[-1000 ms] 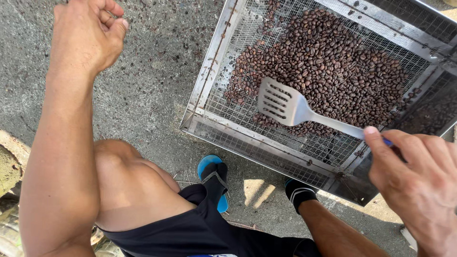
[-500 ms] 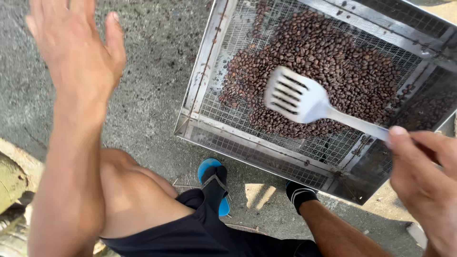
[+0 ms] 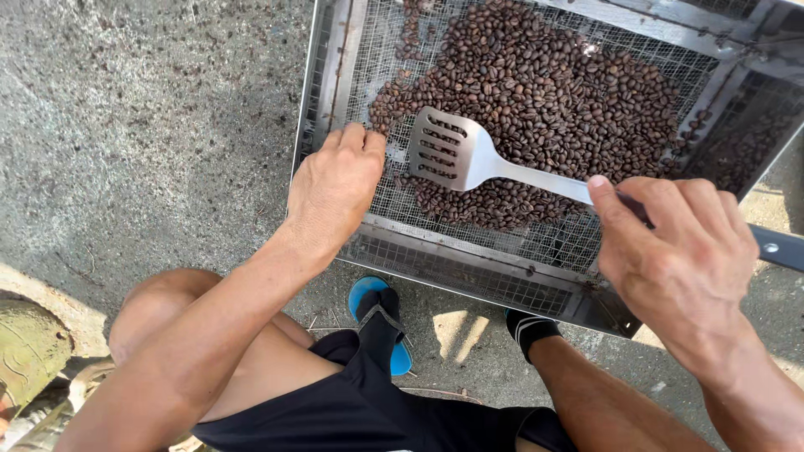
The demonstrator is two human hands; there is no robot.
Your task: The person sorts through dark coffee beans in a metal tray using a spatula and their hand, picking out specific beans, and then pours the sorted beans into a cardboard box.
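Note:
A metal-framed wire mesh tray holds a heap of dark roasted coffee beans. My right hand grips the dark handle of a slotted metal spatula, whose blade lies over the near edge of the beans. My left hand rests at the tray's near left corner, fingertips curled down onto the mesh by a few loose beans. Whether it pinches a bean I cannot tell.
The tray stands on rough grey concrete ground. My bent knees, black shorts and a blue sandal with black sock are below the tray. A weathered stone edge lies at the lower left.
My left hand came down from the air at the left onto the tray's near left corner. The spatula shifted left and lower over the beans, and the view moved closer.

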